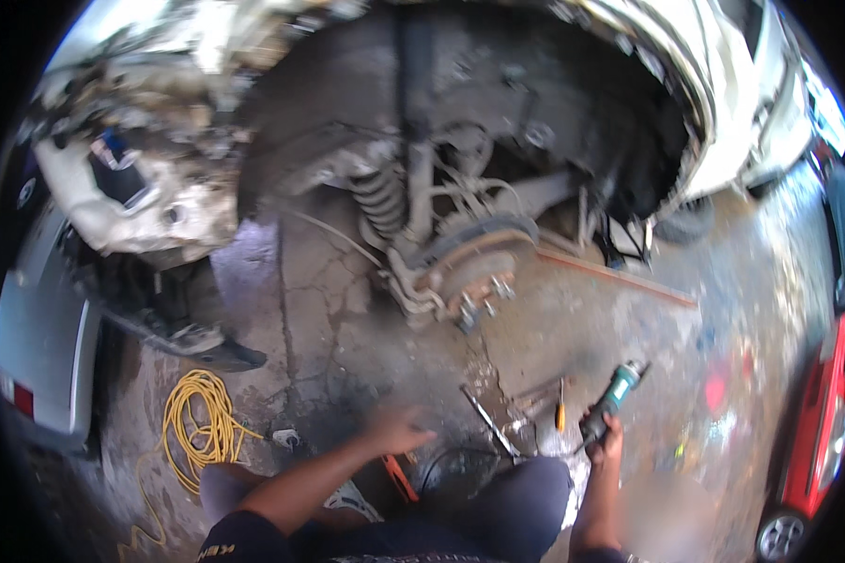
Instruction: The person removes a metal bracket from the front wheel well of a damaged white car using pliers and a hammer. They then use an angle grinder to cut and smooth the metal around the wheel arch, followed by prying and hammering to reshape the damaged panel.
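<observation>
My right hand is wrapped round a green and dark angle grinder, held low at the right. My left hand hangs just above an orange-handled tool on the floor, its fingers apart and slightly blurred, with nothing visible in them. A dark cord runs along the floor between the hands. A long metal tool and a yellow-handled screwdriver lie ahead of my hands. Above them is an open wheel well with a rusty brake hub and a coil spring.
A damaged white car body arches overhead. A coiled yellow hose and a dark plastic liner are at the left, beside a silver vehicle. A rusty bar extends right of the hub; a red car stands at the far right.
</observation>
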{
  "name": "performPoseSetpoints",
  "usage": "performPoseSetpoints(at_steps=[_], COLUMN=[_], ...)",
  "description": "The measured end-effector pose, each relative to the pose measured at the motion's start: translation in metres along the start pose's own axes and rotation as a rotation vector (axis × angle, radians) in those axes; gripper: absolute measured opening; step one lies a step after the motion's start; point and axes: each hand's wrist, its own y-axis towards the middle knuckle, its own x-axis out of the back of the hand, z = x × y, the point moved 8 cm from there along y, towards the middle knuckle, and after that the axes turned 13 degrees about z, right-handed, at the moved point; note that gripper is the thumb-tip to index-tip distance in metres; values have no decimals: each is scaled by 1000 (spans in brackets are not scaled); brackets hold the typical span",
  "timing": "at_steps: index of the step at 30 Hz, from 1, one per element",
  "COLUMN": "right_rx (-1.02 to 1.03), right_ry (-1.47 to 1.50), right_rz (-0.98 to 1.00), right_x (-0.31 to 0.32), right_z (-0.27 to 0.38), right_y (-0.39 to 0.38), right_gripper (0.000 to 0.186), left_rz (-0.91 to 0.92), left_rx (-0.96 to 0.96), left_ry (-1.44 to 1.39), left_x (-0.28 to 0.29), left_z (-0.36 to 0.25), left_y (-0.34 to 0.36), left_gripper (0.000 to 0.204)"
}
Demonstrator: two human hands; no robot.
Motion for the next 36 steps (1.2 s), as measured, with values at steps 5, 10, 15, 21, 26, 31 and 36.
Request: performPoseSetpoints(at_steps=[5,10,15,21,26,31,36], right_rx=[-1,10,313,548,666,636,642], right_ry=[18,-310,-625,-495,-503,-455,-485], right_rz=[557,703,425,26,-38,9,150], right_x=[-254,-378,-469,-483,-499,-506,-522], right_z=[70,74,84,95,114,126,119], right_y=[-35,-61,-91,-72,-74,-74,-81], right_gripper=[78,92,74,51,56,62,65], left_rz=[218,389,-634,-614,-624,-440,-403], left_rx=[-425,-629,-758,-685,-831,-950,-1009], left_ry=[-461,-966,-453,-250,-127,-220,-254], left_x=[-10,5,75,93,97,101,103], left_z=[-170,-271,-249,-251,-265,-266,-263], left_y=[44,6,-34,-54,-72,-73,-81], left_gripper=[124,106,81,86,97,104,105])
